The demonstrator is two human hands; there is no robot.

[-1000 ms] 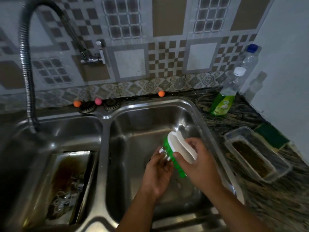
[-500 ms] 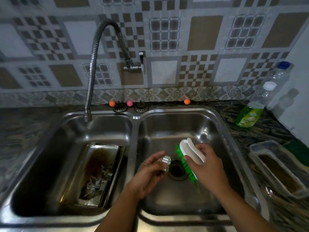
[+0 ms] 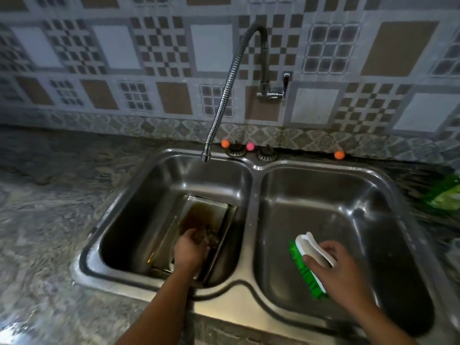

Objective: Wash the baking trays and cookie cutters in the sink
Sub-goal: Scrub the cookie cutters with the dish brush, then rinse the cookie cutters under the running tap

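Note:
A dirty, brown-stained baking tray lies in the left basin of the steel double sink. My left hand reaches down into the tray, its curled fingers round a blurred metal cookie cutter. Other cutters in the tray are hidden under the hand. Over the right basin, my right hand grips a scrubbing brush with a white handle and green bristles, bristles facing left and down.
A flexible steel faucet arches from the tiled wall, its spout above the left basin's back edge. Small orange and pink balls sit on the sink's back ledge. A green soap bottle is at the right edge. Stone counter spreads left.
My left hand has carried the cookie cutter from the right basin into the tray in the left basin. The view has swung left. My right hand keeps the brush over the right basin.

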